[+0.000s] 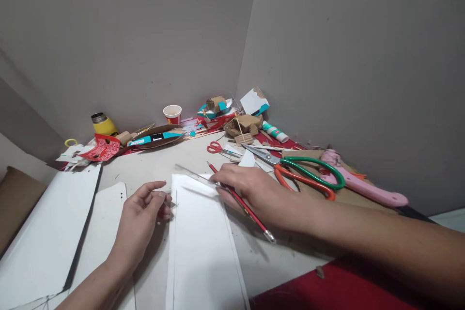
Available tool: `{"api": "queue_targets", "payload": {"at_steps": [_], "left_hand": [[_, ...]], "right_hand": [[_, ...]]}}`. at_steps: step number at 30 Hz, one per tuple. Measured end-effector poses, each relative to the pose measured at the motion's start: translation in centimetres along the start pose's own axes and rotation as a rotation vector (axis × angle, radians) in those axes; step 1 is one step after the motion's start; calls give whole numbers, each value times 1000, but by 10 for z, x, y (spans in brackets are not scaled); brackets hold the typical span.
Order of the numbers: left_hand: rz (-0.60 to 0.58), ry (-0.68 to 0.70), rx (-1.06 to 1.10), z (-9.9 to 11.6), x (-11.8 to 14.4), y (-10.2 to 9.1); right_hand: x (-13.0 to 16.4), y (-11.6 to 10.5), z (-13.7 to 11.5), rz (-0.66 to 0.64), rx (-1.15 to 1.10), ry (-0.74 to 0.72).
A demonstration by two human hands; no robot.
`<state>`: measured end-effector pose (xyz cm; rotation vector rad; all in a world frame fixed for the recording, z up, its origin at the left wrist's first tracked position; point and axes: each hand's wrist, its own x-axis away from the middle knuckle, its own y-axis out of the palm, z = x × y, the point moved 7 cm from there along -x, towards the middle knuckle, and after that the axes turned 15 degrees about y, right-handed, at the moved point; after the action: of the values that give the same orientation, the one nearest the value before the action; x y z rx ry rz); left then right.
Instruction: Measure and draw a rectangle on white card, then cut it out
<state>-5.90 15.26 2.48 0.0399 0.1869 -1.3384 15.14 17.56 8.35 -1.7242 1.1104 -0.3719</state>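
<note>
My right hand (254,189) is closed on a clear, thin ruler (192,175) and a red pencil (250,211) together. The ruler sticks out to the left, tilted above the far end of a long white board (203,242). The pencil's eraser end points down toward me. Pencil lines run along the board's edges. Beside the left edge of that board is my left hand (141,218), its fingers loosely bent and apart, with nothing visible in them.
Large scissors (290,162) with green and orange handles and small red scissors (218,149) lie beyond my right hand. A pink-handled tool (374,189) rests farther right. Along the wall stand a paper cup (172,115), yellow bottle (103,125) and cardboard scraps (247,126). White sheets (54,223) lie left.
</note>
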Motion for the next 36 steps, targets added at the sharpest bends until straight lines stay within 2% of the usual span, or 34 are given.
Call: {"api": "queue_targets", "payload": {"at_steps": [3,7,10,15,18,22,27,29,31,36], "left_hand": [[18,9,15,-1,-4,-4],[15,46,-14,-1,-8,-7],[-36,66,-40,1,-7,-4],[-121,108,-95,5,-3,4],[-150,130,-81,7,-1,5],[-123,117,-6,5,-2,1],[-73,58,90,-4,-7,-2],[-66,44,116,-6,-8,-2],[-61,34,134,-6,-9,-1],[2,24,151,-7,-12,-7]], "right_hand": [[-5,-2,-1,-1,245,-82],[-12,-4,5,17,310,-92],[-14,-6,8,-3,260,-72],[-13,0,3,-178,118,-58],[-15,3,4,-178,71,-51],[-19,0,15,-100,-3,-42],[-20,3,21,-297,-104,-21],[-19,1,20,-339,-162,-23],[-20,-1,20,-329,-188,-17],[-24,-8,30,-156,-51,-30]]}}
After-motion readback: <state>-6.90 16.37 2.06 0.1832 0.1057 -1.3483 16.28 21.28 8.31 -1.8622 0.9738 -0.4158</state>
